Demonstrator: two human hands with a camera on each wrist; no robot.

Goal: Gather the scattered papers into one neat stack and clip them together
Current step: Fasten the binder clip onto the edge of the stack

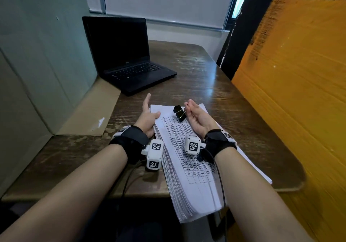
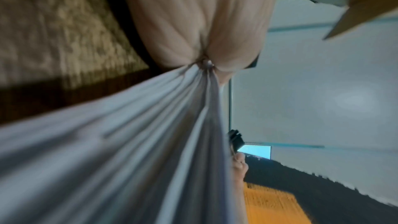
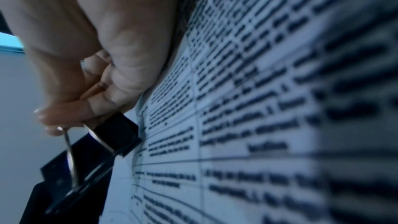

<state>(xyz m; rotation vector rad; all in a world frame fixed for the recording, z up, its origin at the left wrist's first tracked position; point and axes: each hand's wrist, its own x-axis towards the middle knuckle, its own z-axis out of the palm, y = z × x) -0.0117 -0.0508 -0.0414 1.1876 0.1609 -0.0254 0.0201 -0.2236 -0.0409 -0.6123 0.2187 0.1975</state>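
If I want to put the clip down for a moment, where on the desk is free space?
Bare brown wooden desk lies between the black open laptop and the white paper stack, and right of it toward the orange cardboard. Another patch lies left of the left hand. Crowded: the stack, where the right hand holds the black binder clip.
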